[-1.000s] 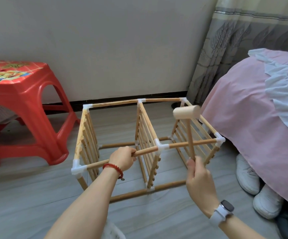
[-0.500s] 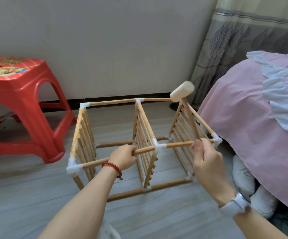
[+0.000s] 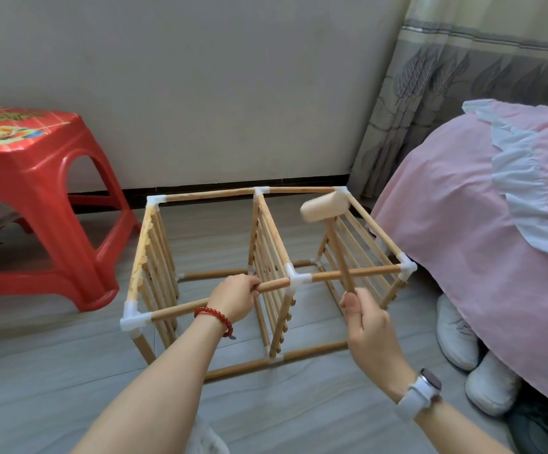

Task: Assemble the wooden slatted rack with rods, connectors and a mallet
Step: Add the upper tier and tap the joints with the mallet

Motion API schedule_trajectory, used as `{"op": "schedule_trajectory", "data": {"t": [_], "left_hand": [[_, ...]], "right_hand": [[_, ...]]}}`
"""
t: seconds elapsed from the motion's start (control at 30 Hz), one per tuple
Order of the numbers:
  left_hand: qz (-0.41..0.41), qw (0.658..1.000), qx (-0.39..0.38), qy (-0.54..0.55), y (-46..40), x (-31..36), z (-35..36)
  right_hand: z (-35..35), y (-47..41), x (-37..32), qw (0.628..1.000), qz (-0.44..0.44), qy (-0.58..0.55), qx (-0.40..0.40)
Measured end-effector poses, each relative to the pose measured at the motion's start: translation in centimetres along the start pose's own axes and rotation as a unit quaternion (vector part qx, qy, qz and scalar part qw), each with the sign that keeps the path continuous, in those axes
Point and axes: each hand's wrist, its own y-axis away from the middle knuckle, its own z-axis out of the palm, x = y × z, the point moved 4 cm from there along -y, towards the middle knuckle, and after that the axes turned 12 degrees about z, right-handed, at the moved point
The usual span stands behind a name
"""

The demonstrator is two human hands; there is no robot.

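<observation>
Right hand (image 3: 366, 317) gripped mallet (image 3: 325, 207) low on handle, left hand (image 3: 235, 298) clamped front rod (image 3: 274, 285); short square taps on connector (image 3: 298, 279) best.

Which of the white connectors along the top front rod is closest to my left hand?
The middle connector, just right of the left hand gripping the rod; the corner connectors sit farther out at each end.

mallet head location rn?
Head view, right of centre: the mallet head is raised over the rack, near its far right corner connector. The right hand grips the handle's lower end.
</observation>
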Motion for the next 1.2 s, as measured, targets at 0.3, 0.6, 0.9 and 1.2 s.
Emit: {"op": "schedule_trajectory", "data": {"t": [0.3,0.6,0.9,1.2], "left_hand": [[0.016,1.0,0.001,-0.007,-0.1,0.3,0.7],[0.03,0.998,-0.021,-0.044,-0.3,-0.9,0.3],[0.013,0.996,-0.083,0.006,-0.1,-1.8,0.2],[0.009,0.99,-0.136,0.034,0.8,-1.3,0.6]], "right_hand": [[2.9,-4.5,4.2,0.987,0.144,0.056,-0.05],[7.9,-9.7,3.2,0.979,0.16,0.069,-0.105],[8.7,-8.6,4.3,0.973,0.182,0.006,-0.142],[8.6,-7.8,5.3,0.977,0.166,0.036,-0.127]]}}
